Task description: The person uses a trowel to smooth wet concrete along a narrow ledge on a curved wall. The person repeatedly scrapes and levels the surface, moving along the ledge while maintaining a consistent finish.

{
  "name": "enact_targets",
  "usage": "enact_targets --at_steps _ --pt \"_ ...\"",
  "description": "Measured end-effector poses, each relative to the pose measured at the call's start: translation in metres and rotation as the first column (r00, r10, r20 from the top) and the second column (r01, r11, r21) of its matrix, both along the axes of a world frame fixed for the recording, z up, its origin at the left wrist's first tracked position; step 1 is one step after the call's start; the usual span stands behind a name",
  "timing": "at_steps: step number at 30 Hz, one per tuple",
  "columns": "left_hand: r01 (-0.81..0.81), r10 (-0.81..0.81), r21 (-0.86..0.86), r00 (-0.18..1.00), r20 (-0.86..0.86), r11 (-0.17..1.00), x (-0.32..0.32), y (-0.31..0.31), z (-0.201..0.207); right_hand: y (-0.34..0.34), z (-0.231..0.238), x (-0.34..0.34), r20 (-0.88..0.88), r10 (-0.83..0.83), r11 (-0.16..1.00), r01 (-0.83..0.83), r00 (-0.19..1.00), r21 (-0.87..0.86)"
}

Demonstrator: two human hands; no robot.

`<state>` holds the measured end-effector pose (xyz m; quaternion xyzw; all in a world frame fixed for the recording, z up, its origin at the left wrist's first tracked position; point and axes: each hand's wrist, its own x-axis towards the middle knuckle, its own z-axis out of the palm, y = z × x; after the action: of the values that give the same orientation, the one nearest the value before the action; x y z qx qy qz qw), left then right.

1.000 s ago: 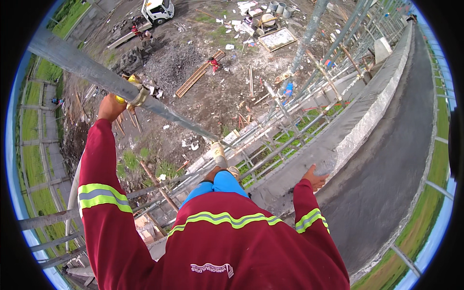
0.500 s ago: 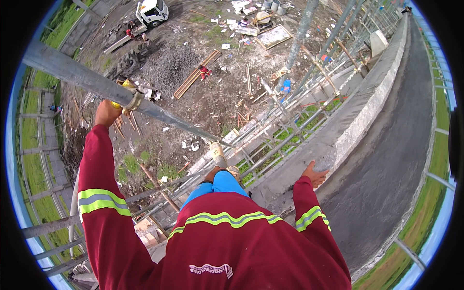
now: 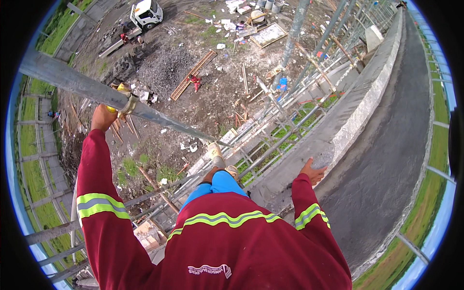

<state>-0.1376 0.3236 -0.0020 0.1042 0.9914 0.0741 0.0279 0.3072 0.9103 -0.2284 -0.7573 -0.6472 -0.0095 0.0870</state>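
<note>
My left hand (image 3: 103,117) is closed around a yellow thing (image 3: 111,109), mostly hidden in the fingers, beside a thick grey metal scaffold pipe (image 3: 166,124). A clamp or tie (image 3: 129,104) wraps the pipe right next to that hand, and more yellow shows on the pipe's far side. To the right, my right hand (image 3: 312,173) rests at the rough edge of a concrete wall (image 3: 355,128), thumb and fingers apart. A grey patch by its fingertips blends with the concrete. Both sleeves are dark red with reflective bands.
I am high on scaffolding; its pipes (image 3: 270,153) run beside the wall. Dark grey concrete surface (image 3: 382,169) curves along the right. Far below lie a gravel pile (image 3: 169,72), planks (image 3: 193,75), a white truck (image 3: 146,14) and a person in red (image 3: 195,82).
The view has shifted slightly, and the ground below sits a little farther left. My left hand stays at the pipe, my right hand at the wall edge.
</note>
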Motion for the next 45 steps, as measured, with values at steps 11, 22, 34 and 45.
enact_targets --at_steps 11,22,34,45 --pt "-0.039 0.039 -0.038 0.999 -0.004 0.999 -0.0038 -0.0055 -0.0057 0.0002 -0.0005 0.0007 -0.009 0.004 1.000 -0.004 1.000 -0.003" --pt "-0.023 0.023 -0.021 0.999 -0.027 0.999 -0.0013 -0.0039 -0.0042 0.0005 -0.0001 0.0003 -0.012 -0.003 1.000 0.002 1.000 -0.024" --pt "-0.019 0.019 -0.057 1.000 -0.004 0.998 -0.0033 -0.0053 -0.0049 0.0004 0.0015 -0.0012 -0.003 -0.015 0.998 0.015 1.000 -0.053" --pt "-0.024 0.024 -0.035 1.000 -0.009 0.999 -0.0036 -0.0057 -0.0051 0.0004 0.0002 -0.0004 -0.006 -0.005 1.000 0.005 1.000 -0.024"
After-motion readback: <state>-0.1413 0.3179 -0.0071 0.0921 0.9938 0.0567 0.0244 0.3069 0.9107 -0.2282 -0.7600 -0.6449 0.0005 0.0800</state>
